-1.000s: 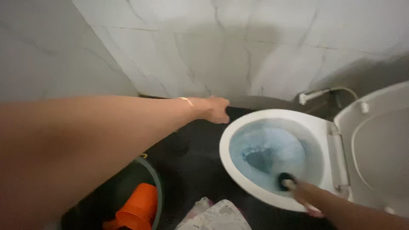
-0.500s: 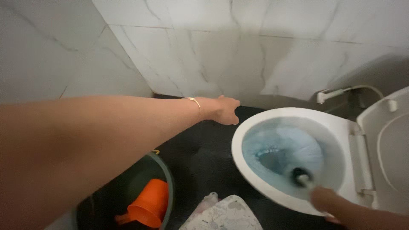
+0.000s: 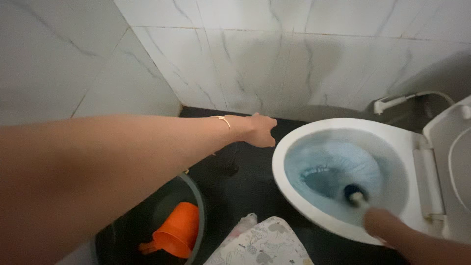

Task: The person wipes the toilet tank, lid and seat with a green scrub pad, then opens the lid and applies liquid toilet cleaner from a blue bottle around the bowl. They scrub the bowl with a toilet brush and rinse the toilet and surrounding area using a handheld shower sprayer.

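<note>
Head view: right hand (image 3: 387,226) low right, closed around toilet brush handle (image 3: 359,198), blurred. Brush head (image 3: 351,191) down inside toilet bowl (image 3: 343,137), in blue water, just ahead-left of that hand; long axis slanting from hand up-left into bowl. Left hand (image 3: 259,130) stretched out over dark floor (image 3: 245,186), empty, fingers loose, just left of bowl rim, farther from brush. Orange mug (image 3: 176,230) in bucket (image 3: 196,196) lower left.

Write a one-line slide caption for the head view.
Right hand works a brush in the blue-foamed toilet bowl; left hand stretched toward the tiled wall.
</note>
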Demonstrator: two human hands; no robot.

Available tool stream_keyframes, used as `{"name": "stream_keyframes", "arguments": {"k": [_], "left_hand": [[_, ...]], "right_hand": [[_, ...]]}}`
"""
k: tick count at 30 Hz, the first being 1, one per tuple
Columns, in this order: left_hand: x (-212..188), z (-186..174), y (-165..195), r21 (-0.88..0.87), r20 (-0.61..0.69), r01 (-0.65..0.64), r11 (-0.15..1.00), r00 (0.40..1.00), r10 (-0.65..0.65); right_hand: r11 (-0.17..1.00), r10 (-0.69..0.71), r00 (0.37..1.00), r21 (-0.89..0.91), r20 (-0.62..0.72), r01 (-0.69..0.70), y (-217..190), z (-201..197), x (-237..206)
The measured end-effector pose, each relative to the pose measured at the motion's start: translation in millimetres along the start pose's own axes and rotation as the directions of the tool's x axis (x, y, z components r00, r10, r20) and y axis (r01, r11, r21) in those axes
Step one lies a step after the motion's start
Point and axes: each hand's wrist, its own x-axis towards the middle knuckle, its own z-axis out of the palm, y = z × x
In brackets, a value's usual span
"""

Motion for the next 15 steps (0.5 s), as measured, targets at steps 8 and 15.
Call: {"name": "stream_keyframes", "arguments": {"k": [8,15], "left_hand": [[6,-8,-1,0.033,0.002,-0.097,0.995,0.995,0.097],[-15,-28,34,0.009,-0.056,-0.112,0.994,0.992,0.113]], "right_hand": [[0.454,-0.890,0.435,-0.370,-0.140,0.811,-56,3,1],[0.975,0.039,0.984,0.207,0.174,-0.076,16,-5,-36]]}}
